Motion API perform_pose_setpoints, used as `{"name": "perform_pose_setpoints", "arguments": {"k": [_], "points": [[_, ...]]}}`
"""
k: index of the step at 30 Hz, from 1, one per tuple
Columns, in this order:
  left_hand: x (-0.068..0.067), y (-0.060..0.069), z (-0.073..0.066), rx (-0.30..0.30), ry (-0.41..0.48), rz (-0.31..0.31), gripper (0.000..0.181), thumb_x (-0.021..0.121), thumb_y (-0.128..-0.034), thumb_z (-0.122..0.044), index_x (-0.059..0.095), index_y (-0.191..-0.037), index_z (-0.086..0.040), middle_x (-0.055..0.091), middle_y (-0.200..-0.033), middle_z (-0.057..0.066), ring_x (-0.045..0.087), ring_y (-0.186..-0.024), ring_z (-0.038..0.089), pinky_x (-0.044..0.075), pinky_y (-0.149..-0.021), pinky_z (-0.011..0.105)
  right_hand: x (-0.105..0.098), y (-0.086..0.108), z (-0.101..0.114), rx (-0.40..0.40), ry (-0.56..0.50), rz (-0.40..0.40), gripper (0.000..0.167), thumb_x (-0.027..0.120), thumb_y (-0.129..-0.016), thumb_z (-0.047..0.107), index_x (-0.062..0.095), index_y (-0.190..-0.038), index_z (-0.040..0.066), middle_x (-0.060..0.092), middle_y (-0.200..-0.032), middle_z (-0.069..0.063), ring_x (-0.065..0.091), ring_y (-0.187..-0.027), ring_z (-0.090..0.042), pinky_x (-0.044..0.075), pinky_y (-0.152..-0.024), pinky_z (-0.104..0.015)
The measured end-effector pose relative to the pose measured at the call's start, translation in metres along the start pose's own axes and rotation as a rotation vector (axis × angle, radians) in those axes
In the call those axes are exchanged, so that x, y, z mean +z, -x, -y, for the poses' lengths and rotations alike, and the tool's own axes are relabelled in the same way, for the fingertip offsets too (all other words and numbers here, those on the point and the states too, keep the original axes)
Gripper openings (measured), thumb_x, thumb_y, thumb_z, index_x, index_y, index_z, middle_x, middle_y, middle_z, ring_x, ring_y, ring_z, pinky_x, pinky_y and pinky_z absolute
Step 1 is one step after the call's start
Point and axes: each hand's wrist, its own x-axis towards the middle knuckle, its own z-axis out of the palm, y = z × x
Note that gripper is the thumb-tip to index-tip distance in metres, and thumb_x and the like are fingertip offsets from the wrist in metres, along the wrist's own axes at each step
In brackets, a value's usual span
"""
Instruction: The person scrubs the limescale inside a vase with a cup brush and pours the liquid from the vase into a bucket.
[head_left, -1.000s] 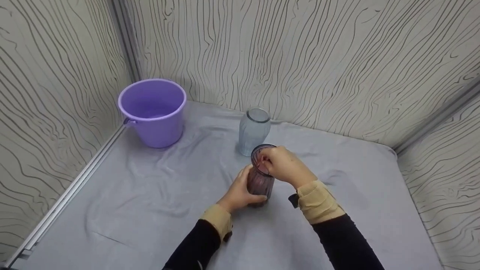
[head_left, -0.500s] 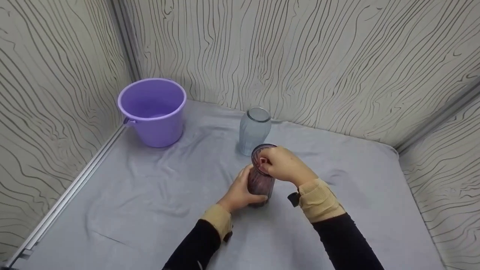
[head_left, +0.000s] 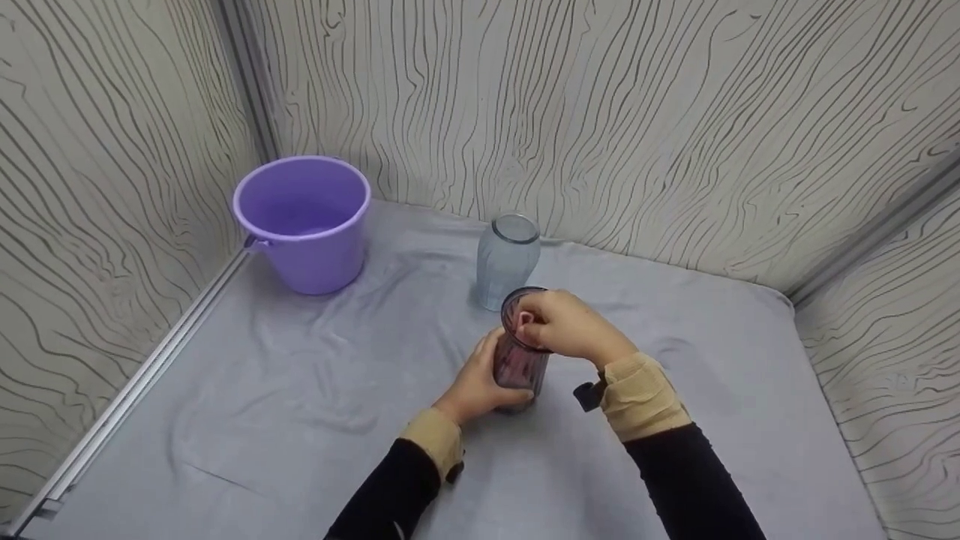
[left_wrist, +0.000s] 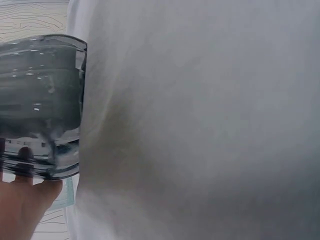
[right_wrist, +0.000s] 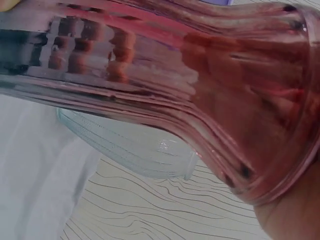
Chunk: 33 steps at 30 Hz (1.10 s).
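My left hand grips the lower body of a ribbed purple glass vase, which stands slightly tilted on the cloth. In the left wrist view the thick base of the vase looks dark grey, with fingers against its side. My right hand has its fingers inside the vase's flared mouth, pinching a small pinkish-white thing. The kind of that thing is not clear, since the hand and the tinted glass cover most of it. Through the glass in the right wrist view, the vase shows pink and blurred finger shapes.
Just behind stands a pale blue ribbed glass vase, upright. A purple bucket sits at the back left near the wall. Grey wrinkled cloth covers the table, and patterned wall panels enclose it on the left, back and right.
The right hand's fingers have shifted slightly at the vase's mouth, and more of the pinkish-white thing shows between them. The left hand keeps its grip.
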Motion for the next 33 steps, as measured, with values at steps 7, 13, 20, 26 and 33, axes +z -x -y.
{"name": "perform_pose_setpoints", "arguments": {"k": [7, 13, 20, 26, 33], "points": [[0.0, 0.001, -0.003, -0.006, 0.02, -0.006, 0.102, 0.092, -0.0726, -0.02, 0.032, -0.155, -0.017, 0.042, -0.146, 0.009, 0.045, -0.129, 0.024, 0.037, -0.109, 0.045, 0.003, 0.002, -0.002, 0.032, -0.057, -0.08, 0.002, 0.065, -0.093, 0.007, 0.066, -0.091, 0.006, 0.06, -0.079, 0.002, 0.055, -0.074, -0.013, 0.047, -0.068, -0.033], [-0.001, 0.002, -0.003, -0.02, 0.024, 0.006, 0.103, 0.092, -0.0735, -0.022, 0.03, -0.156, -0.016, 0.04, -0.15, 0.009, 0.042, -0.133, 0.025, 0.037, -0.109, 0.047, 0.01, 0.006, -0.008, -0.053, -0.043, -0.2, 0.007, 0.068, -0.094, 0.005, 0.068, -0.09, 0.011, 0.063, -0.079, 0.004, 0.054, -0.071, -0.009, 0.047, -0.066, -0.029], [0.0, 0.001, -0.002, -0.028, 0.016, 0.007, 0.104, 0.092, -0.0737, -0.024, 0.029, -0.156, -0.016, 0.038, -0.151, 0.011, 0.042, -0.135, 0.027, 0.037, -0.11, 0.049, 0.014, 0.007, -0.009, -0.105, 0.12, -0.276, 0.01, 0.069, -0.089, -0.001, 0.07, -0.085, 0.008, 0.063, -0.073, 0.003, 0.051, -0.064, -0.008, 0.046, -0.061, -0.029], [-0.001, 0.001, -0.002, -0.026, 0.011, 0.008, 0.105, 0.092, -0.0732, -0.023, 0.029, -0.156, -0.016, 0.038, -0.152, 0.011, 0.041, -0.136, 0.026, 0.035, -0.113, 0.048, 0.014, 0.004, -0.004, -0.081, 0.193, -0.219, 0.009, 0.068, -0.089, 0.0, 0.07, -0.084, 0.007, 0.062, -0.071, 0.0, 0.051, -0.063, -0.011, 0.048, -0.061, -0.035], [-0.001, 0.001, -0.002, -0.024, -0.007, 0.009, 0.105, 0.092, -0.0731, -0.023, 0.029, -0.157, -0.016, 0.038, -0.153, 0.008, 0.041, -0.137, 0.025, 0.034, -0.113, 0.048, 0.012, 0.003, -0.002, -0.059, 0.238, -0.174, 0.01, 0.065, -0.087, 0.0, 0.066, -0.08, 0.007, 0.06, -0.07, -0.001, 0.052, -0.063, -0.015, 0.049, -0.061, -0.04]]}}
